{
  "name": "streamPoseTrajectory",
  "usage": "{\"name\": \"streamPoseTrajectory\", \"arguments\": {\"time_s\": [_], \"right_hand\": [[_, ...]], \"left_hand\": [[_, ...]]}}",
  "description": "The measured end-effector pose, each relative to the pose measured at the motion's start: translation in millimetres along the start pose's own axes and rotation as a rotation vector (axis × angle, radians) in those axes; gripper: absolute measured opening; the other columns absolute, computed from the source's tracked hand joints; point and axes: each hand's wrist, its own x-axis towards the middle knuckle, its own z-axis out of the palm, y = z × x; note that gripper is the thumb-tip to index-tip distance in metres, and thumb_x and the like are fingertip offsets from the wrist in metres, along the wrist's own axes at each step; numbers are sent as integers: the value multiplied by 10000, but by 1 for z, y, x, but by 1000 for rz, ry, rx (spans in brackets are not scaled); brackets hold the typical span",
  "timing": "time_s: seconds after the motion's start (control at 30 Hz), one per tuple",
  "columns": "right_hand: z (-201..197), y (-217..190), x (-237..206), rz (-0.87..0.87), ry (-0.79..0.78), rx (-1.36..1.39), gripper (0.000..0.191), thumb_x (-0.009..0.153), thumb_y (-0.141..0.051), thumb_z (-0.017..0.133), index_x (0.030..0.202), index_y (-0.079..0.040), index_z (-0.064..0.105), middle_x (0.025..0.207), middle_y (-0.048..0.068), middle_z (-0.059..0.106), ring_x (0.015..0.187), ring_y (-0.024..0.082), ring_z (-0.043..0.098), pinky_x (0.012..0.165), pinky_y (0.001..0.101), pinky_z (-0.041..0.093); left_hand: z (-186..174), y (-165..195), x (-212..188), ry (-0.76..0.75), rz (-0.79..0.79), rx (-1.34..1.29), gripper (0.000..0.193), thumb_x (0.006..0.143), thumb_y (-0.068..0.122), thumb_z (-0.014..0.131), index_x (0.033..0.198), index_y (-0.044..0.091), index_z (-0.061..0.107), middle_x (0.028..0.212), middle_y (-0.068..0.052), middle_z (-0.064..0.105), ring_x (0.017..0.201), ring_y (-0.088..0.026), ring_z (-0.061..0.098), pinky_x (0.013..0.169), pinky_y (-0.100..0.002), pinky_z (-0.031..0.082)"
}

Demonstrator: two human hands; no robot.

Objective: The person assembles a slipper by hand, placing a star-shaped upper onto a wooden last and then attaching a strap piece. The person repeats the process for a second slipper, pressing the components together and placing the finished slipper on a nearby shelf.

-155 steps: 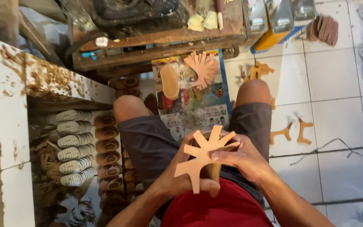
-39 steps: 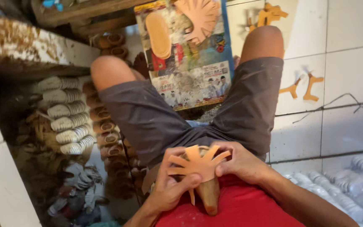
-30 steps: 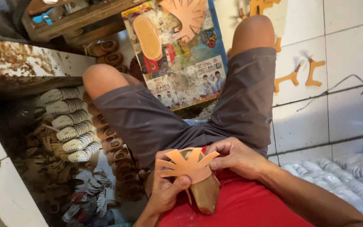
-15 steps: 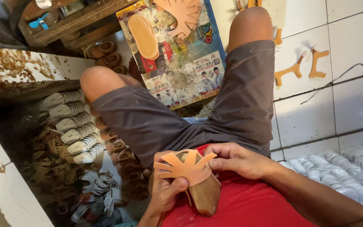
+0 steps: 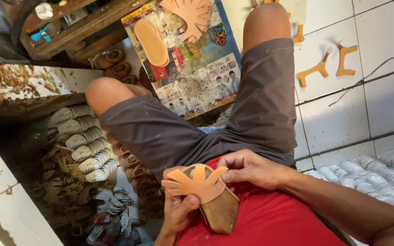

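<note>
— What's the biggest thing down there on the white tiled floor?

— A rectangular printed poster lying flat between the knees, busy with reds, blues and photo panels. On top of it rest an oval tan sole and a fan-shaped leather cutout.

— And to the side?

— Left of the person's leg, rows of pale ribbed soles are stacked beside brown small shoes. On the tiles to the right lie two tan Y-shaped leather pieces, near a dark cord.

— What are the hands doing?

— Both are closed on one thing, held over the lap against the red shirt. The left hand grips a wooden shoe form from below, thumb pressing the tan strap cutout laid across its top. The right hand pinches the cutout's edge with its fingertips.
</note>
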Motion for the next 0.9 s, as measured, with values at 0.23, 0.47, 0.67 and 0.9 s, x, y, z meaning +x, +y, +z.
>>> {"name": "streamPoseTrajectory", "arguments": {"time_s": [0.23,0.47,0.67,0.9], "right_hand": [[2,-2,4,117,74,138,187,872,-89,768,975,66,752,836,94,756,706,155,708,675,299,585],[-15,1,21,234,-94,133,165,861,-69,790,937,61,722,808,121,742,665,173,707,655,298,582],[-33,16,38,334,-246,109,199,881,-115,817,910,18,672,782,71,704,623,142,668,596,269,544],[-6,-12,44,117,-427,-62,602,836,-52,809,1320,-102,454,1216,48,615,1098,129,607,934,269,512]], "left_hand": [[-3,7,-5,-27,20,99,716,885,292,858,1358,4,404,1224,-163,632,1081,-229,633,956,-377,525],[-10,3,-9,-70,20,66,747,874,293,875,1368,21,386,1242,-165,609,1071,-232,641,943,-374,534],[-13,1,-17,-53,64,130,746,867,276,889,1361,24,389,1259,-212,616,1101,-262,640,970,-403,540],[15,37,9,-365,189,147,652,926,222,822,1402,96,394,1416,-247,572,1255,-395,638,1054,-497,575]]}}
